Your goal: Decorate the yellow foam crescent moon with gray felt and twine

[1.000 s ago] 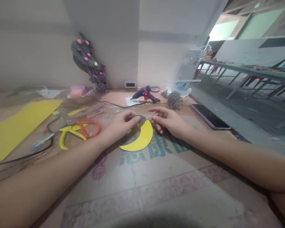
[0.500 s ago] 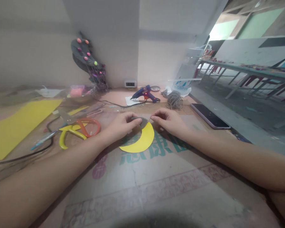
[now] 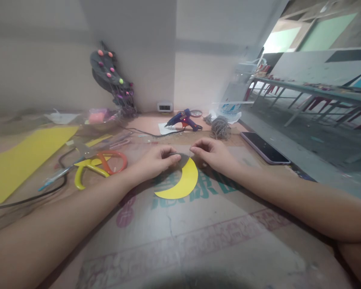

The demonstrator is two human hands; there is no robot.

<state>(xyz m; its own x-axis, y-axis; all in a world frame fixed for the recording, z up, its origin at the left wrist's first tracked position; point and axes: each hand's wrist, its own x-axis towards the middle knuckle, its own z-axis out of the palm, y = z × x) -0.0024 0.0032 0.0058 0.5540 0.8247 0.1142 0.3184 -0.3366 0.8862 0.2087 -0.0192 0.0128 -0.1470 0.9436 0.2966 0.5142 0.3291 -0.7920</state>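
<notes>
A yellow paper crescent (image 3: 185, 184) is held over the table, its upper end covered in grey, apparently wound yarn (image 3: 184, 159). My left hand (image 3: 159, 160) pinches that grey end between thumb and fingers. Just right of it, my right hand (image 3: 209, 152) has thumb and forefinger pressed together on a thin grey strand that runs to the edge of the crescent. The strand is hard to make out. Behind my right hand lies a tangled ball of grey yarn (image 3: 220, 127).
A glue gun (image 3: 185, 119) with a lit red light lies at the back near a small digital clock (image 3: 165, 106). To the left are orange-and-yellow-handled scissors (image 3: 112, 161) and a yellow sheet (image 3: 27, 160). A phone (image 3: 264, 148) rests at the right edge.
The crescent has shifted slightly right and toward me, and more of its grey upper end shows. My left hand has moved slightly with it; my right hand has barely moved.
</notes>
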